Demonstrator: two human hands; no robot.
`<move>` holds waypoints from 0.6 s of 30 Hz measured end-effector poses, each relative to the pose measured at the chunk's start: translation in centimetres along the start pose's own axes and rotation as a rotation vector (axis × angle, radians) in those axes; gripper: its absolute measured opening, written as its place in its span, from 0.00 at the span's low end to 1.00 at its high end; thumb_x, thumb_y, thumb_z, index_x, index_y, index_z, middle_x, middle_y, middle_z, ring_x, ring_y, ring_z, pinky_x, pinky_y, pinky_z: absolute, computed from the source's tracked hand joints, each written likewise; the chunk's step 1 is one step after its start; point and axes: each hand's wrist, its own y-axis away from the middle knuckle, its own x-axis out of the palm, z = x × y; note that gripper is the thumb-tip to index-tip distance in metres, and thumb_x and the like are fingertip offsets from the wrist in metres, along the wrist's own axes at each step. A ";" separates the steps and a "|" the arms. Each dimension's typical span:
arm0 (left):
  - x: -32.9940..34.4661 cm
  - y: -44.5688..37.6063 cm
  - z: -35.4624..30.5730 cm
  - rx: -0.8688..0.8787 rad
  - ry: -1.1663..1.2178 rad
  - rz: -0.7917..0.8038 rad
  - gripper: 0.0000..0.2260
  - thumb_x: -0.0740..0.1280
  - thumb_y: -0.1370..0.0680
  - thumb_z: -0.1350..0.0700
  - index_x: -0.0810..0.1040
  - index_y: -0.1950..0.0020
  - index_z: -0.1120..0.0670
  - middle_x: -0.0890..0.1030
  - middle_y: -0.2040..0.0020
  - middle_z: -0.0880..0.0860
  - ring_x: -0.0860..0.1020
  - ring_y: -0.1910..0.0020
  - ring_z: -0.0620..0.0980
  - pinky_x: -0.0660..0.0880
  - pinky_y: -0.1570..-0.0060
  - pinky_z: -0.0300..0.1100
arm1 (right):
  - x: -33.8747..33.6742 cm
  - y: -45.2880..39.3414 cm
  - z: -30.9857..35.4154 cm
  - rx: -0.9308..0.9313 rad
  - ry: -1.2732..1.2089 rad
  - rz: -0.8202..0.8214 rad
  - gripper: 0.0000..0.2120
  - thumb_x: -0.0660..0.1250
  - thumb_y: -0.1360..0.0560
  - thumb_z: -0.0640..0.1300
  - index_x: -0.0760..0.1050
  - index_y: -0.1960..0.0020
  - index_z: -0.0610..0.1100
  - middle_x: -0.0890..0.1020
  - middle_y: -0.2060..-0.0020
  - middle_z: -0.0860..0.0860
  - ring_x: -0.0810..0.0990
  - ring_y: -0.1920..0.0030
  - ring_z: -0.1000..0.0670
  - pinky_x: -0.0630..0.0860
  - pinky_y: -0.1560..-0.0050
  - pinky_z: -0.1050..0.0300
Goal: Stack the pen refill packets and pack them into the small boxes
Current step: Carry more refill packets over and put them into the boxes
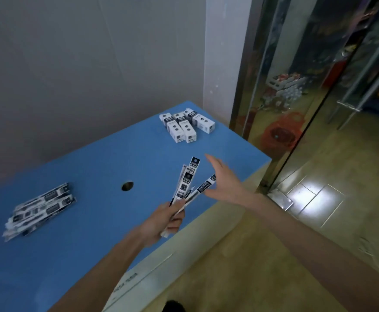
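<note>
Pen refill packets: long, narrow, flat sleeves printed in black and white, fanned out in the left hand, whose grip is clenched round their lower ends above the table's near right edge. The print is too blurred to read. The right hand hovers just beside the fan, fingers spread and released. A loose pile of packets lies near the left edge of the smooth blue table. Small boxes, white card with black panels, cluster at the far right corner. A round hole pierces the tabletop.
</note>
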 end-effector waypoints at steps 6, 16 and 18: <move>4.3 -5.8 -3.2 0.020 0.116 -0.026 0.18 0.60 0.15 0.48 0.62 0.63 0.51 0.60 0.69 0.48 0.55 0.75 0.45 0.56 0.76 0.35 | -2.5 -1.5 -4.8 0.424 -0.840 -0.106 0.17 0.71 0.21 0.48 0.73 0.34 0.48 0.78 0.35 0.52 0.79 0.37 0.47 0.78 0.46 0.53; 11.5 -18.6 -8.3 -0.040 0.148 0.075 0.16 0.61 0.16 0.46 0.66 0.58 0.53 0.66 0.68 0.49 0.59 0.75 0.45 0.61 0.76 0.36 | -8.4 -7.7 -12.9 0.462 -0.795 -0.050 0.15 0.65 0.17 0.51 0.81 0.52 0.41 0.81 0.74 0.56 0.80 0.71 0.55 0.72 0.68 0.62; 12.8 -21.3 -9.6 -0.045 0.193 0.074 0.15 0.61 0.17 0.46 0.66 0.59 0.53 0.66 0.69 0.49 0.59 0.75 0.44 0.60 0.76 0.36 | -10.5 -9.6 -14.5 0.472 -0.823 -0.055 0.14 0.66 0.17 0.50 0.79 0.54 0.40 0.80 0.74 0.55 0.79 0.71 0.55 0.71 0.69 0.63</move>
